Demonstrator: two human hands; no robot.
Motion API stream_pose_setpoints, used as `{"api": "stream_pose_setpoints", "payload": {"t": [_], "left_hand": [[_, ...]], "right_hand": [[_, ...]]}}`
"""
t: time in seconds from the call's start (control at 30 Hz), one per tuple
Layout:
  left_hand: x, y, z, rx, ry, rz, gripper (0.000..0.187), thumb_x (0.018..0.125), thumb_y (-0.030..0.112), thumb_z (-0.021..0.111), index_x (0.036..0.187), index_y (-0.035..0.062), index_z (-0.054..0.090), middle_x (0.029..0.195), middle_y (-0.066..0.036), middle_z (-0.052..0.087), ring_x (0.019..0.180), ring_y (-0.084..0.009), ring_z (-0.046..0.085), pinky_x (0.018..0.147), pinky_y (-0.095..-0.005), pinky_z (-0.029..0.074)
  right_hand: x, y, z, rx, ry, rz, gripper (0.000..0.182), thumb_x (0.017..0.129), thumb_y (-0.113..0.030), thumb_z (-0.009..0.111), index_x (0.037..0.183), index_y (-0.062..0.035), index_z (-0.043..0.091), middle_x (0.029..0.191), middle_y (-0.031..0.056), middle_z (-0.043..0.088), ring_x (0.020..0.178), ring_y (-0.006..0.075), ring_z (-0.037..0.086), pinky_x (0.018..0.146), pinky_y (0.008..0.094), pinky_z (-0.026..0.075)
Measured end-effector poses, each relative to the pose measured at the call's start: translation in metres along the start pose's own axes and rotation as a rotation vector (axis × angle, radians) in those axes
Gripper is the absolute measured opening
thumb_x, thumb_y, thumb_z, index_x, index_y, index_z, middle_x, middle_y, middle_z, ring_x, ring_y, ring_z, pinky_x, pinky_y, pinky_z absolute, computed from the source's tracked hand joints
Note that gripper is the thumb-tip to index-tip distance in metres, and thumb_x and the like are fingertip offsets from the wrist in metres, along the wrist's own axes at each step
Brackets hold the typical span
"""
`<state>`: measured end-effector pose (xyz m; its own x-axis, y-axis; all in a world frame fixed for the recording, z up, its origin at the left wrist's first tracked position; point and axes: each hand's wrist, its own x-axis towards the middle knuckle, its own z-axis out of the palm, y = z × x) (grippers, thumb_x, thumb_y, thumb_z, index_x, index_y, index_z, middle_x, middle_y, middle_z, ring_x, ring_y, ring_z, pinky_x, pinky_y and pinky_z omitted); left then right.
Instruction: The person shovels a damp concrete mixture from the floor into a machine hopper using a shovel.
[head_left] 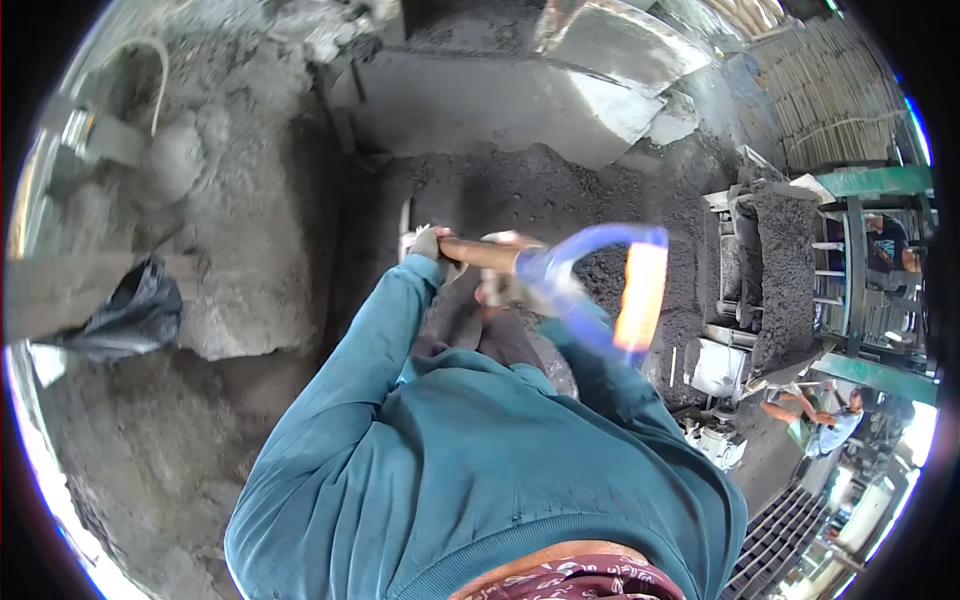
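Note:
A shovel with a wooden shaft point(485, 254) and a blue D-shaped handle point(590, 240) with an orange grip point(641, 297) lies across in front of my body. The handle end is smeared by motion and points right. My left hand point(432, 248), in a worn pale glove, wraps round the shaft at its left part. Near the base of the blue handle is my gloved right hand point(520, 285), blurred but closed about the shaft. Beside my left hand shows a thin pale metal edge point(405, 228), perhaps the blade. Most of the blade is hidden in shadow.
Dark, loose grainy material point(540, 190) covers the pit floor. A concrete block point(250, 230) rises at left, with a black plastic bag point(140, 310) on a beam. A conveyor-like machine point(740, 260) and motor point(715, 440) stand right. Two people are beyond, one seated point(825, 425).

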<state>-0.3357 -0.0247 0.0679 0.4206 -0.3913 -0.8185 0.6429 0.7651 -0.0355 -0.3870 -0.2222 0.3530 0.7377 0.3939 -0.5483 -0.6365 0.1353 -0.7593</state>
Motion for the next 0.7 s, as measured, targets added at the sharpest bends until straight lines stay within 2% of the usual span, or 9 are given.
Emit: {"api": "stream_pose_setpoints", "payload": {"t": [0.07, 0.13, 0.2, 0.27, 0.4, 0.47, 0.53, 0.67, 0.7], "left_hand": [[0.007, 0.001, 0.032, -0.195, 0.253, 0.011, 0.006, 0.086, 0.017, 0.061, 0.087, 0.0202, 0.056, 0.081, 0.000, 0.058, 0.072, -0.0204, 0.061, 0.067, -0.0443, 0.057], [0.034, -0.003, 0.047, -0.161, 0.337, 0.310, 0.010, 0.082, 0.015, 0.063, 0.086, 0.0204, 0.056, 0.084, 0.000, 0.060, 0.070, -0.0209, 0.061, 0.064, -0.0438, 0.058], [0.125, 0.024, 0.000, -0.135, 0.350, 0.378, 0.014, 0.081, 0.014, 0.063, 0.084, 0.0230, 0.054, 0.082, 0.002, 0.058, 0.068, -0.0185, 0.059, 0.063, -0.0440, 0.058], [0.112, 0.015, 0.048, -0.151, 0.484, 0.331, 0.013, 0.081, 0.015, 0.062, 0.082, 0.0211, 0.051, 0.078, 0.000, 0.054, 0.069, -0.0207, 0.058, 0.066, -0.0476, 0.057], [0.172, 0.031, 0.058, -0.211, 0.289, 0.285, 0.018, 0.079, 0.013, 0.064, 0.089, 0.0168, 0.050, 0.079, -0.006, 0.053, 0.070, -0.0270, 0.057, 0.068, -0.0508, 0.056], [0.162, 0.029, 0.106, -0.197, 0.342, 0.335, 0.017, 0.082, 0.019, 0.065, 0.092, 0.0159, 0.051, 0.084, -0.008, 0.056, 0.073, -0.0306, 0.058, 0.070, -0.0542, 0.053], [0.181, 0.034, 0.133, -0.209, 0.394, 0.358, 0.015, 0.086, 0.024, 0.064, 0.092, 0.0162, 0.053, 0.089, -0.010, 0.059, 0.078, -0.0335, 0.059, 0.073, -0.0578, 0.052], [0.246, 0.057, 0.151, 0.301, 0.487, 0.155, 0.013, 0.089, 0.023, 0.062, 0.092, 0.0122, 0.056, 0.084, -0.011, 0.063, 0.069, -0.0311, 0.061, 0.067, -0.0497, 0.054], [0.264, 0.043, 0.165, 0.358, 0.533, 0.101, 0.014, 0.090, 0.021, 0.058, 0.083, 0.0106, 0.052, 0.062, -0.009, 0.055, 0.054, -0.0274, 0.058, 0.052, -0.0498, 0.053]], "right_hand": [[-0.042, -0.040, -0.070, -0.025, 0.138, -0.250, 0.045, 0.095, -0.032, 0.063, 0.127, -0.0018, 0.057, 0.093, 0.0091, 0.069, 0.081, 0.0195, 0.069, 0.074, 0.0321, 0.057], [-0.066, -0.069, -0.128, 0.106, 0.251, -0.413, 0.051, 0.094, -0.032, 0.064, 0.132, -0.0001, 0.053, 0.097, 0.0091, 0.068, 0.082, 0.0175, 0.068, 0.075, 0.0302, 0.056], [-0.073, -0.094, -0.163, 0.171, 0.204, -0.475, 0.057, 0.092, -0.029, 0.067, 0.137, 0.0012, 0.049, 0.101, 0.0091, 0.067, 0.084, 0.0175, 0.067, 0.077, 0.0292, 0.055], [-0.056, -0.107, -0.170, -0.114, 0.409, -0.261, 0.048, 0.087, -0.012, 0.065, 0.131, 0.0001, 0.053, 0.097, 0.0074, 0.066, 0.081, 0.0171, 0.067, 0.074, 0.0291, 0.054], [0.008, -0.095, -0.199, 0.056, 0.373, -0.289, 0.036, 0.081, -0.002, 0.061, 0.117, -0.0013, 0.058, 0.091, 0.0050, 0.064, 0.072, 0.0150, 0.065, 0.066, 0.0272, 0.054], [0.057, -0.077, -0.201, 0.263, 0.363, -0.373, 0.029, 0.084, -0.001, 0.060, 0.113, -0.0018, 0.058, 0.089, 0.0031, 0.062, 0.072, 0.0125, 0.063, 0.066, 0.0269, 0.053], [0.112, -0.057, -0.193, 0.314, 0.502, -0.241, 0.034, 0.082, 0.006, 0.063, 0.114, -0.0006, 0.056, 0.089, 0.0048, 0.062, 0.072, 0.0140, 0.062, 0.061, 0.0289, 0.055], [0.189, -0.005, -0.197, 0.177, 0.742, -0.208, 0.022, 0.085, 0.001, 0.065, 0.104, -0.0052, 0.058, 0.086, 0.0045, 0.062, 0.065, 0.0151, 0.061, 0.061, 0.0303, 0.053], [0.181, -0.009, -0.210, 0.245, 0.726, -0.208, 0.020, 0.085, -0.001, 0.065, 0.103, -0.0059, 0.058, 0.085, 0.0044, 0.062, 0.065, 0.0152, 0.061, 0.061, 0.0302, 0.053]]}}
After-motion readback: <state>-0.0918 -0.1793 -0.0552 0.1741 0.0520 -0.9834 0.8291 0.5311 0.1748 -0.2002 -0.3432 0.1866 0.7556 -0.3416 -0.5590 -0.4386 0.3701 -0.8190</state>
